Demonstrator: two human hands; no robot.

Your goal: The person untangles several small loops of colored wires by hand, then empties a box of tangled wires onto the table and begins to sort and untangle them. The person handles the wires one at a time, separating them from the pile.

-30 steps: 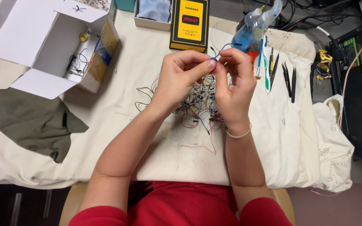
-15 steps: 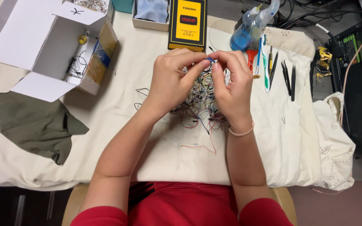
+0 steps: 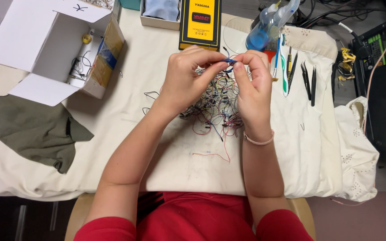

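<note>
Both hands have drawn closer together since the earlier frames, and now meet fingertip to fingertip above the tangle of thin wires (image 3: pixel 215 105) on the cream cloth (image 3: pixel 166 147). Left hand (image 3: pixel 188 78) and right hand (image 3: pixel 253 91) each pinch one end of a small blue piece (image 3: pixel 229 60), thumb and forefinger pressed together on it, the other fingers curled in. It is held just clear of the heap, in front of the yellow tester (image 3: pixel 200 22).

Done well, the work calls for a light, steady pinch close to each end and slow movement, so the fine leads do not bend or snag the loose wires beneath (a matter of judgement, not something shown).

Much stays hard to read. What the blue piece is, and whether it is joined to any wire in the heap, cannot be told; the fingertips cover most of it. The wrists hide part of the tangle. An open white box (image 3: pixel 45 44) at upper left holds a few small items too dim to name. Tweezers (image 3: pixel 309 80) lie in a row to the right, near a blue squeeze bottle (image 3: pixel 264 31) that is cut off by the top edge, and an olive cloth (image 3: pixel 36 129) sprawls at left.
</note>
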